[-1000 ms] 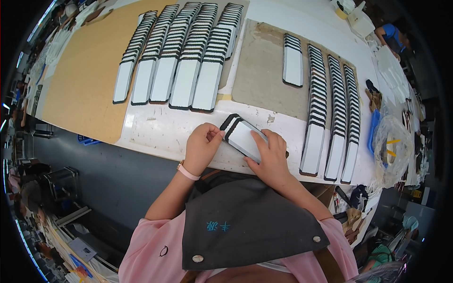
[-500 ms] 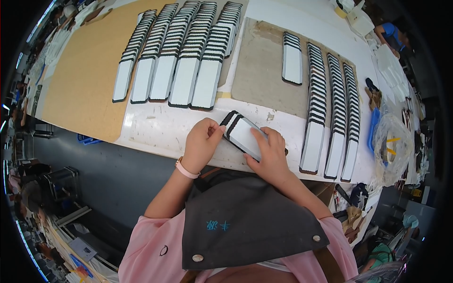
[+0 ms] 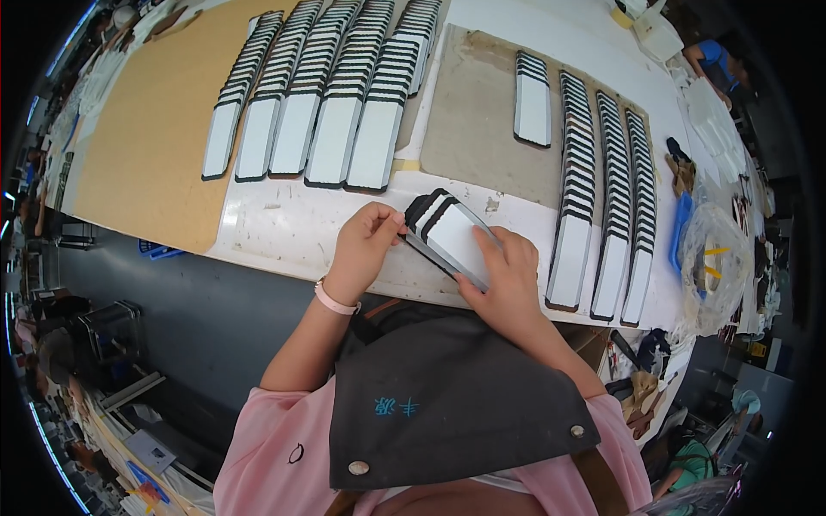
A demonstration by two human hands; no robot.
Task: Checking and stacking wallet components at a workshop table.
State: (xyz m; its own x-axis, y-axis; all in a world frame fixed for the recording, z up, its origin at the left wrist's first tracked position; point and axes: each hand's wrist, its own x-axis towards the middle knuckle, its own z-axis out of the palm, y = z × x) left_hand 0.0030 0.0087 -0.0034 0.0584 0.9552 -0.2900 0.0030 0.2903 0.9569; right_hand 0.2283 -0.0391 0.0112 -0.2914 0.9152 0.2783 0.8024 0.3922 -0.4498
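Note:
A small stack of white-and-grey strips (image 3: 460, 236) with black ends is at the near edge of the table, slanting from upper left to lower right. Its black ends lie stepped at the upper-left end. My right hand (image 3: 509, 271) grips the stack from the right, thumb along the near side and fingers over the top. At the stepped end, my left hand (image 3: 368, 241) has thumb and forefinger pinched together at the black edge of a strip; its other fingers are curled. The lower-right end of the stack is hidden behind my right hand.
Overlapping rows of similar strips (image 3: 331, 142) lie at the back left, beside a tan board (image 3: 151, 142). More rows (image 3: 575, 224) run along the right. A shorter set (image 3: 533, 103) rests on a grey board (image 3: 469, 120). Beyond are a blue tray (image 3: 682, 232) and a clear plastic bag (image 3: 718, 267).
The stack has shifted slightly right, and more black ends show stepped at its upper-left end. My right hand has moved a little right with it; my left hand is still pinched at that end.

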